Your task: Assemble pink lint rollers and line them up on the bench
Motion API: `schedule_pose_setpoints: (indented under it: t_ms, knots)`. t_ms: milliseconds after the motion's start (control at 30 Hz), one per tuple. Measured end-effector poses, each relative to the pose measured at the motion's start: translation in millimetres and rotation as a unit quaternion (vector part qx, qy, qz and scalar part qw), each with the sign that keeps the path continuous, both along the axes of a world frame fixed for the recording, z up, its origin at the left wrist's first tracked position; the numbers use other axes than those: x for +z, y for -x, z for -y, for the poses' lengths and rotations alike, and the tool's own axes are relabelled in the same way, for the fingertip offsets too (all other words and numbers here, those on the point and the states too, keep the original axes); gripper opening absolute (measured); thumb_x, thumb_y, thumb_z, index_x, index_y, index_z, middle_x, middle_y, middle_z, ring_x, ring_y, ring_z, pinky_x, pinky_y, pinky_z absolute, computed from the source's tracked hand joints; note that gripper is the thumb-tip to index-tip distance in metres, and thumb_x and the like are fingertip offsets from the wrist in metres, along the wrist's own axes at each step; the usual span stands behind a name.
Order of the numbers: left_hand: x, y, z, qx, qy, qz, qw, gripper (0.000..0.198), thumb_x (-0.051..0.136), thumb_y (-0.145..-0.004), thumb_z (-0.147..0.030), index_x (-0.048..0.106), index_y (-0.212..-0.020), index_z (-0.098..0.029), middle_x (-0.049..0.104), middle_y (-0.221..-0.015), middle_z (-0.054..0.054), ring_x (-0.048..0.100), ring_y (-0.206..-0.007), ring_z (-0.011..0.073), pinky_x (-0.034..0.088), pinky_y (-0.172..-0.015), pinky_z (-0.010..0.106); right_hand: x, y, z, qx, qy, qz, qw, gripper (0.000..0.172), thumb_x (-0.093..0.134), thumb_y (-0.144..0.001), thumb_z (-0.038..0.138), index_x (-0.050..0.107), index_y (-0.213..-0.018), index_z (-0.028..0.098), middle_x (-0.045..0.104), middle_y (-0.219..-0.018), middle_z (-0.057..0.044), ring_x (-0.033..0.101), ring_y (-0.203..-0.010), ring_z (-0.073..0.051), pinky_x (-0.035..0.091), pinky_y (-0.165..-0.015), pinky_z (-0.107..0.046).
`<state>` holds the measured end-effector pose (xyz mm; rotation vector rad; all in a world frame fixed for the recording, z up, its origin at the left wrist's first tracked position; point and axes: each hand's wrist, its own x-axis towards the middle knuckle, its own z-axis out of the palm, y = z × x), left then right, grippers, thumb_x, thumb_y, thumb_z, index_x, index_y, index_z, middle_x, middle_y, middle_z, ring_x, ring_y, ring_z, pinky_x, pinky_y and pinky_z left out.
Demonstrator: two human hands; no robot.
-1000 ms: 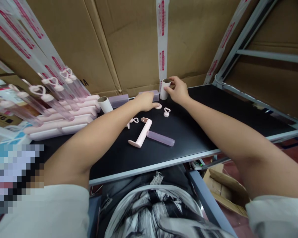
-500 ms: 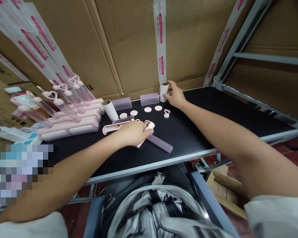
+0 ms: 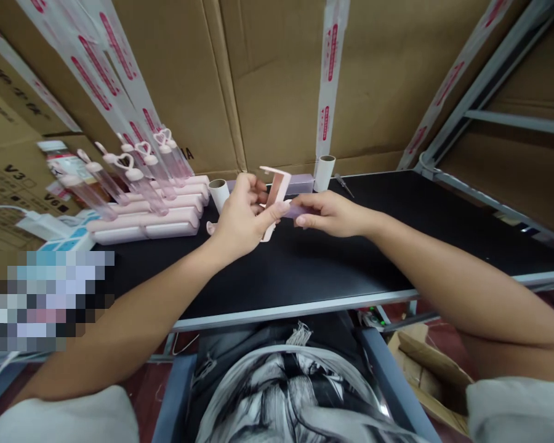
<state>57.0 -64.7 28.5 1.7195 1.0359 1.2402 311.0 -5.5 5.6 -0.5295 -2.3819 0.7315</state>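
Observation:
Above the middle of the table, my left hand (image 3: 244,215) is closed on a pink plastic casing (image 3: 279,186), tilted with its hollow side showing. My right hand (image 3: 335,212) pinches a translucent purple plastic piece (image 3: 297,211) at the casing's right side. Whether the two parts touch is hidden by the fingers. Behind my left hand stands a white tube (image 3: 218,194), partly covered. Another white tube (image 3: 324,173) stands upright beyond my right hand, beside a translucent purple box-shaped piece (image 3: 301,184). A small pink part (image 3: 211,228) shows by my left wrist.
Several pink casings (image 3: 143,232) lie in rows at the left, with clear tubes and heart-topped pink pieces (image 3: 133,172) above them. A bottle (image 3: 69,163) and white plug (image 3: 46,226) are farther left. A thin metal tool (image 3: 344,185) lies near the cardboard wall (image 3: 277,80).
My right hand has left the white tube at the back and come to the middle, now pinching the purple piece. My left hand has lifted the pink casing. The view has shifted slightly.

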Motion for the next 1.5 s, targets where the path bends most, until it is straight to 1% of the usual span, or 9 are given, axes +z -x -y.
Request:
schedule_pose_setpoints:
  t_ms: [300,533,733,833,967,1100,1200,1333,1500]
  knots:
    - [7.2,7.4,-2.8,-0.274,0.228,0.042,0.933,0.069,0.089,-0.082,-0.068,0.066,-0.130,-0.025,0.078,-0.087,0.004,0.080,-0.074,0.0229,0.065,-0.072,0.037,-0.3,-0.6,2.0,0.020,-0.098,-0.045,0.994,0.040,0.068,-0.105,0.053,0.074,-0.126,0.019,0.071,-0.086,-0.001,0.056,-0.068,-0.014,0.044,-0.066,-0.026]
    - [4.0,-18.9,8.8,-0.192,0.116,0.138,0.965,0.045,0.088,-0.085,-0.060,0.070,-0.105,-0.024,0.064,-0.069,-0.004,0.059,-0.054,0.0115,0.054,-0.060,0.029,24.6,-3.8,11.8,-0.043,-0.208,-0.036,0.977,0.045,0.059,-0.108,0.062,0.076,-0.125,0.023,0.075,-0.093,-0.006,0.064,-0.078,-0.020,0.048,-0.075,-0.032]
    - [7.1,-27.6,23.2,-0.167,0.125,0.109,0.972,0.050,0.082,-0.085,-0.070,0.068,-0.107,-0.028,0.059,-0.065,-0.004,0.058,-0.054,0.0143,0.053,-0.058,0.034,43.7,-30.9,10.2,-0.026,-0.167,0.015,0.986,0.051,0.061,-0.104,0.069,0.079,-0.125,0.025,0.079,-0.099,-0.006,0.069,-0.081,-0.020,0.053,-0.078,-0.033]
    - [27.2,-7.6,25.6,-0.100,0.087,0.109,0.985,0.037,0.074,-0.094,-0.066,0.071,-0.116,-0.037,0.056,-0.064,-0.004,0.056,-0.052,0.0145,0.052,-0.056,0.033,46.5,-69.9,-13.4,-0.139,-0.149,-0.021,0.979,0.052,0.069,-0.097,0.073,0.080,-0.112,0.025,0.078,-0.098,-0.007,0.069,-0.085,-0.023,0.054,-0.082,-0.039]
    - [44.2,4.7,8.7,-0.007,-0.002,0.141,0.990,0.013,0.057,-0.108,-0.040,0.067,-0.116,-0.036,0.061,-0.073,-0.004,0.063,-0.058,0.0128,0.056,-0.062,0.031,47.4,-102.6,-43.3,-0.328,-0.166,-0.168,0.915,0.054,0.079,-0.085,0.079,0.071,-0.090,0.026,0.064,-0.079,-0.003,0.051,-0.071,-0.018,0.050,-0.075,-0.041]
    - [27.5,-12.0,-29.9,0.013,0.084,-0.007,0.996,0.017,0.064,-0.106,-0.040,0.058,-0.109,-0.024,0.072,-0.082,0.001,0.071,-0.067,0.0165,0.057,-0.066,0.031,38.1,-81.5,-45.7,-0.268,-0.036,0.030,0.962,0.058,0.088,-0.071,0.076,0.064,-0.074,0.024,0.053,-0.069,0.002,0.045,-0.064,-0.015,0.039,-0.062,-0.034]
    - [15.1,-26.5,-59.6,0.050,0.028,-0.185,0.981,0.014,0.064,-0.104,-0.035,0.061,-0.099,-0.022,0.075,-0.091,0.007,0.073,-0.079,0.0210,0.055,-0.073,0.033,28.1,-65.3,-39.0,-0.244,0.040,0.210,0.946,0.054,0.086,-0.072,0.074,0.069,-0.070,0.023,0.053,-0.062,0.003,0.046,-0.061,-0.015,0.033,-0.061,-0.033]
    - [6.8,-50.9,-87.2,0.050,-0.068,-0.420,0.903,0.008,0.065,-0.095,-0.022,0.070,-0.089,-0.021,0.077,-0.106,0.014,0.072,-0.101,0.0299,0.054,-0.090,0.042,18.9,-59.0,-35.0,-0.245,0.061,0.322,0.913,0.044,0.086,-0.074,0.069,0.078,-0.071,0.026,0.061,-0.062,0.002,0.053,-0.061,-0.018,0.035,-0.066,-0.034]
    - [-9.9,-82.6,-103.4,0.021,-0.092,-0.556,0.826,0.022,0.059,-0.098,-0.021,0.078,-0.108,-0.016,0.078,-0.124,0.020,0.073,-0.115,0.0369,0.055,-0.098,0.049,15.8,-55.1,-33.1,-0.224,0.072,0.337,0.911,0.029,0.085,-0.077,0.054,0.089,-0.089,0.028,0.071,-0.070,0.000,0.059,-0.066,-0.020,0.038,-0.068,-0.034]
